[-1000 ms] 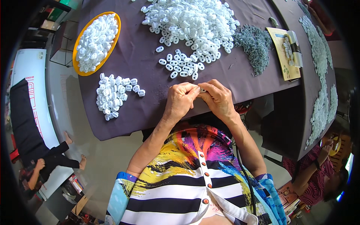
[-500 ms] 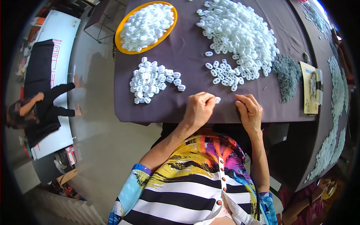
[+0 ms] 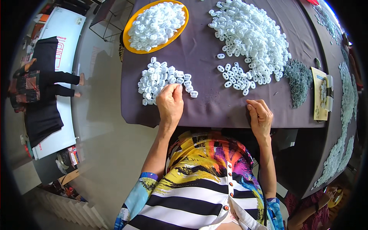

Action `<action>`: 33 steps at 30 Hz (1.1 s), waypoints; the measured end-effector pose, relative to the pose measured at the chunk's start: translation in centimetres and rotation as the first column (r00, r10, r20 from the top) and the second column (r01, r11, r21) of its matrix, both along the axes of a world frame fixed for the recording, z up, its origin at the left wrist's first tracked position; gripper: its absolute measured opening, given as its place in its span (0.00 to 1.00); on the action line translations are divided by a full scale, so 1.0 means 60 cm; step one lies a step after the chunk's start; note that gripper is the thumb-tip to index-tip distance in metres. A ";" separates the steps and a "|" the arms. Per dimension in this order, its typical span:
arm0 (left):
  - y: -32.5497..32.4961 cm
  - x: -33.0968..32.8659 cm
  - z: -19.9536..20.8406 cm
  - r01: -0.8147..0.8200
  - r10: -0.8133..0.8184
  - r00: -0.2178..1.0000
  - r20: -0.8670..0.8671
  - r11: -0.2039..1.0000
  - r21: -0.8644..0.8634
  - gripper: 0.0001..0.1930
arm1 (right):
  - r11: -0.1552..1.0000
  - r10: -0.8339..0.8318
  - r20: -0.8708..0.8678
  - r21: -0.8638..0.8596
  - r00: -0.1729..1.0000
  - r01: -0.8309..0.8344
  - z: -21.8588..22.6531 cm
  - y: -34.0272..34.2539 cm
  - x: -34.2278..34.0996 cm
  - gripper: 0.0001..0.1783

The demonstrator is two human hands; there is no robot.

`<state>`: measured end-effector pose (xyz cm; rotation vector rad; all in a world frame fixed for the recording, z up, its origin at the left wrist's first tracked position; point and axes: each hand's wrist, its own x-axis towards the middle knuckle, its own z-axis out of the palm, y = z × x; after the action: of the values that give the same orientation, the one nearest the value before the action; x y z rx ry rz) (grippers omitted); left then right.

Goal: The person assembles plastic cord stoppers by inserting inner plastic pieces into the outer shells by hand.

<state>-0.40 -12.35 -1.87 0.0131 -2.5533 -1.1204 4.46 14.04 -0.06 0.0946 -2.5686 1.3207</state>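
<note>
My left hand has its fingers closed at the near right edge of a small pile of white plastic cord locks. White pieces touch its fingertips, and I cannot make out whether one is gripped. Closed in a pinch above the table's front edge, my right hand hides anything small in its fingers. Beyond it lie some loose oval two-holed white pieces, beside a large heap of the same pieces. A grey tangle of small spring-like parts sits to the right.
A yellow oval tray full of white pieces stands at the far left of the cloth-covered table. A yellow card with a clear pack lies at right. More parts cover a side table. Another person reclines at left.
My left hand has moved left from the table's middle to the small pile, where the white piece at its fingertips no longer shows apart. My right hand stays pinched in nearly the same place.
</note>
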 end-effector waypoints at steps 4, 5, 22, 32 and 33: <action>0.035 0.008 -0.002 0.078 -0.079 0.997 0.009 0.993 0.090 0.06 | 1.000 -0.020 0.028 -0.002 0.999 0.020 0.000 0.008 0.005 0.05; 0.043 0.011 0.002 0.097 -0.101 0.994 0.050 0.991 0.088 0.08 | 1.000 -0.023 0.064 -0.009 0.998 0.023 0.002 0.010 0.006 0.06; 0.089 0.014 0.030 0.208 -0.212 0.976 -0.049 0.976 -0.067 0.05 | 0.934 -0.236 -0.138 0.241 0.962 0.263 -0.008 0.133 -0.020 0.07; 0.158 0.026 0.008 0.386 -0.387 0.922 0.004 0.919 0.077 0.03 | 0.881 -0.217 -0.013 0.429 0.976 0.202 -0.012 0.142 -0.037 0.03; 0.157 0.023 0.007 0.390 -0.393 0.919 0.013 0.916 0.088 0.03 | 0.867 -0.222 0.013 0.459 0.975 0.191 -0.014 0.140 -0.036 0.04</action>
<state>0.97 -2.93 -1.44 -0.4864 -2.6024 -1.3762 2.29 22.45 -0.93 -0.1408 -2.7997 0.6353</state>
